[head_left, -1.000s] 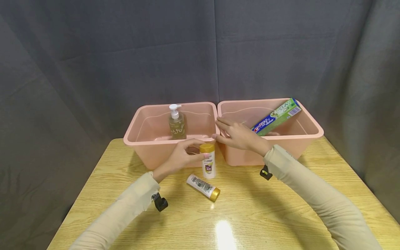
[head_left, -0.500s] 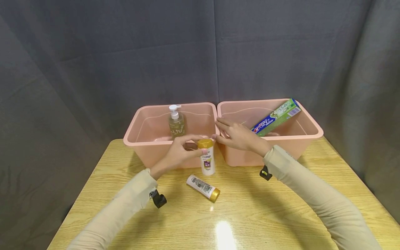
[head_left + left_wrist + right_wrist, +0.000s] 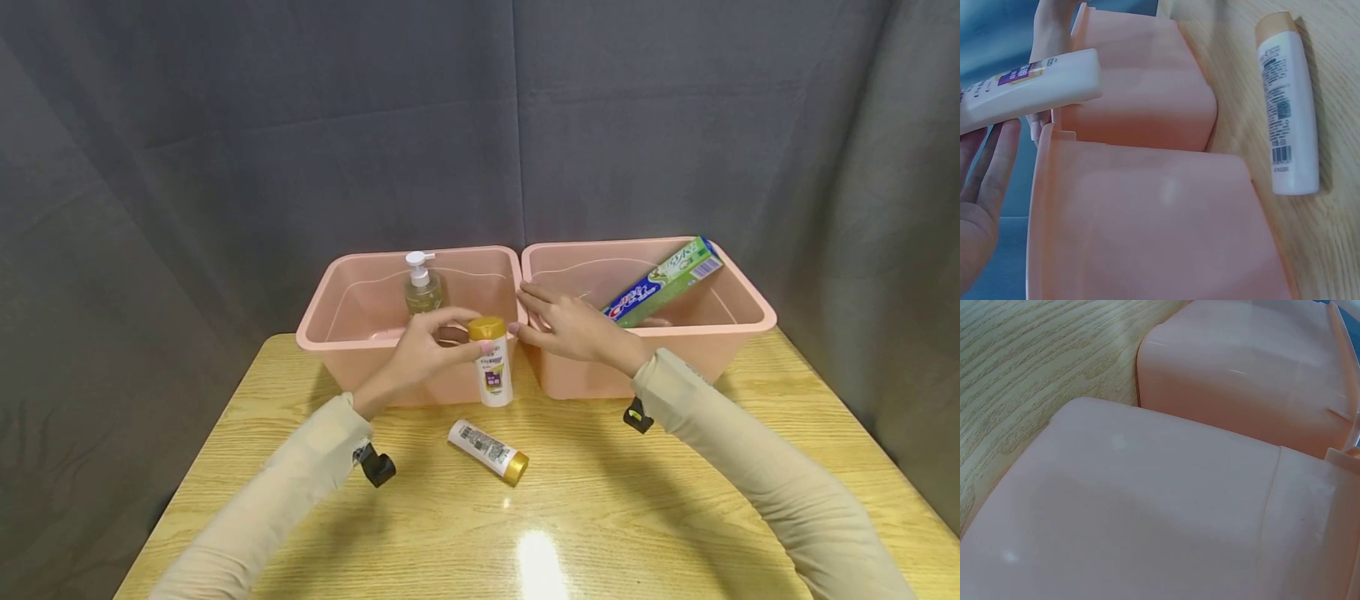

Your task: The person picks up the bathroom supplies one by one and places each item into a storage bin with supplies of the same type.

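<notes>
My left hand point(image 3: 416, 354) grips a white shampoo bottle point(image 3: 495, 379) near its gold cap, thumb on the near side. The bottle hangs upright in front of the left pink bin point(image 3: 360, 343), with its base above the table. In the left wrist view the purple label of the shampoo bottle point(image 3: 1041, 84) faces the camera. My right hand point(image 3: 573, 325) rests over the near left corner of the right pink bin point(image 3: 600, 379), fingers extended along its rim. A second gold-capped white bottle point(image 3: 486, 447) lies on the table below the held one.
A pump bottle point(image 3: 424, 296) with a white top stands in the left bin. A Crest toothpaste box point(image 3: 663, 283) leans diagonally inside the right bin. Both bins stand side by side on the wooden table point(image 3: 615, 500), before a dark grey curtain point(image 3: 375, 125).
My left hand has lifted the shampoo bottle off the table and moved it slightly left, toward the left bin's rim. My right hand and the lying bottle have stayed put.
</notes>
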`<state>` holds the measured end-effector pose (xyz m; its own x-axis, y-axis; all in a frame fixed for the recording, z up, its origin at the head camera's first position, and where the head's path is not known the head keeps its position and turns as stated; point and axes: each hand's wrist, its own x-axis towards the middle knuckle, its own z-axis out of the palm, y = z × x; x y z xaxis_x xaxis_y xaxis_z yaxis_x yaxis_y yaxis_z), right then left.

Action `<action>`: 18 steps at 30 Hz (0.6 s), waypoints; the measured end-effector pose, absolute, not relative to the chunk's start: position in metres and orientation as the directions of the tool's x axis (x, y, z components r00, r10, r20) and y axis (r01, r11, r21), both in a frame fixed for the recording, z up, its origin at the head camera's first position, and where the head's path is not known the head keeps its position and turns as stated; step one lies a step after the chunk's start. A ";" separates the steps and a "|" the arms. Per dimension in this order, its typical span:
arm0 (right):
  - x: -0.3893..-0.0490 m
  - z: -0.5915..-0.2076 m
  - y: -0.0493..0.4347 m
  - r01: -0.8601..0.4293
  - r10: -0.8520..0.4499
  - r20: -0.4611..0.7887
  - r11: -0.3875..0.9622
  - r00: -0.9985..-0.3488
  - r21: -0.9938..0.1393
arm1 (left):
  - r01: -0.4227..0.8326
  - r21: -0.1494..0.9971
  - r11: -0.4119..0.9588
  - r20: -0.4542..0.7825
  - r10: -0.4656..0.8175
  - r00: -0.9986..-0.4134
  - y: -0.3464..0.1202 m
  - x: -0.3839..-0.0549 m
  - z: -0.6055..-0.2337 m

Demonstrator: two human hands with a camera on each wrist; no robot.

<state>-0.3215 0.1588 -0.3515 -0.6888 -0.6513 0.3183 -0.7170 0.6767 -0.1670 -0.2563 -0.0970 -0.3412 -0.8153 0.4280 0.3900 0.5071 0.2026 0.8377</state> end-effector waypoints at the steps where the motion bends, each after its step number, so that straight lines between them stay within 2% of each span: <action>1: -0.322 -0.352 0.159 -0.717 -0.652 0.319 0.676 -0.688 -0.166 | 0.507 0.839 0.198 0.393 0.424 -0.816 -0.097 -0.256 -0.340; 9: -0.323 -0.353 0.159 -0.718 -0.652 0.322 0.679 -0.687 -0.157 | 0.491 0.853 0.177 0.402 0.378 -0.834 -0.096 -0.256 -0.331; 18: -0.322 -0.352 0.159 -0.720 -0.653 0.325 0.674 -0.684 -0.163 | 0.507 0.835 0.214 0.423 0.340 -0.840 -0.099 -0.263 -0.318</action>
<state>-0.3218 0.1595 -0.3525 -0.6844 -0.6528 0.3247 -0.7204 0.6740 -0.1634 -0.2631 -0.0995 -0.3184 -0.8399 0.3401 0.4231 0.5071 0.2137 0.8350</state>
